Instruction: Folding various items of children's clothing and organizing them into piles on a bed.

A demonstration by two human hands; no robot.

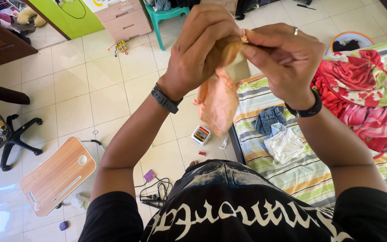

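Note:
Both my hands are raised in front of me, gripping a small peach-coloured garment (219,101) that hangs down between them. My left hand (201,42) wears a dark watch at the wrist and closes around the cloth's top from the left. My right hand (283,58), with a ring and a black wristband, pinches the same top part from the right. The lower part of the cloth dangles loosely above the bed's edge.
A bed with a striped sheet (310,175) lies at the right, bearing a denim piece (268,119), a white cloth (285,144) and a red floral pile (363,94). On the tiled floor are a wooden lap table (57,175), an office chair base (16,136), cables (155,192) and a small box (201,134).

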